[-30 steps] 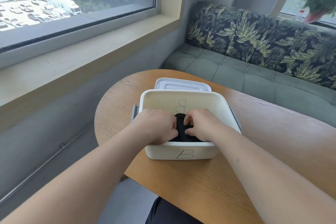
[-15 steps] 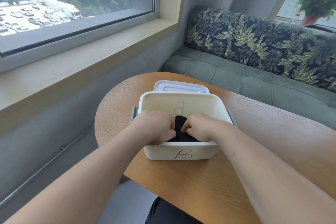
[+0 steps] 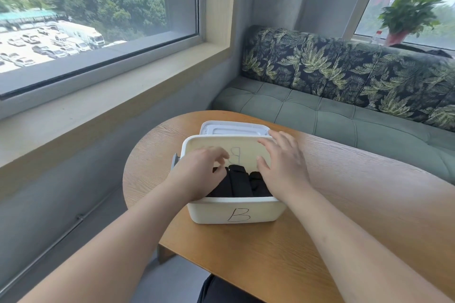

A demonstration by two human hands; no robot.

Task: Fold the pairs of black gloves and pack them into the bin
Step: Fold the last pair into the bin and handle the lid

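A white bin (image 3: pixel 236 213) marked "B" stands on the wooden table. Folded black gloves (image 3: pixel 240 181) lie packed side by side inside it. My left hand (image 3: pixel 202 170) hovers over the bin's left side, fingers loosely curled and blurred, holding nothing. My right hand (image 3: pixel 280 162) is above the bin's right side with fingers straight and spread, reaching toward the far rim. Neither hand grips the gloves.
The bin's white lid (image 3: pixel 234 128) lies flat on the table just behind the bin. The round wooden table (image 3: pixel 344 204) stretches to the right. A green sofa (image 3: pixel 344 115) with leaf-print cushions stands beyond; a window sill runs along the left.
Both hands have let go of the gloves and risen out of the bin. The right hand opened and moved toward the far rim. The camera has tilted up a little.
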